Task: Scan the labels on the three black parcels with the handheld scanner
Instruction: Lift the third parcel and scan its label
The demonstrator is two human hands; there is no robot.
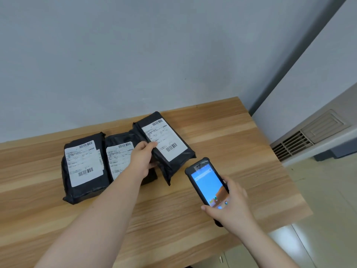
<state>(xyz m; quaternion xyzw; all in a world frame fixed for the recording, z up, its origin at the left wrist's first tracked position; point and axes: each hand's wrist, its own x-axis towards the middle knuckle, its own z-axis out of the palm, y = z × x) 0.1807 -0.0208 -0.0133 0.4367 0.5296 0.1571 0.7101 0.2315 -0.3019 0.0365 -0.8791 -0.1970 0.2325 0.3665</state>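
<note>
Three black parcels with white barcode labels lie on a wooden table (241,151). The left parcel (85,190) lies flat. Beside it, the middle parcel (117,139) is partly hidden by my left arm. My left hand (144,156) grips the left edge of the right parcel (173,165) and tilts it up, label facing me. My right hand (231,204) holds the handheld scanner (206,182), a black phone-like device with a lit blue screen. The scanner's top end points at the right parcel from just below and to the right of it.
The table stands against a grey wall. Its right edge drops off to a tiled floor, where a wall vent unit (313,136) sits low at the right. A cabinet front with a handle (221,259) shows under the table's near edge.
</note>
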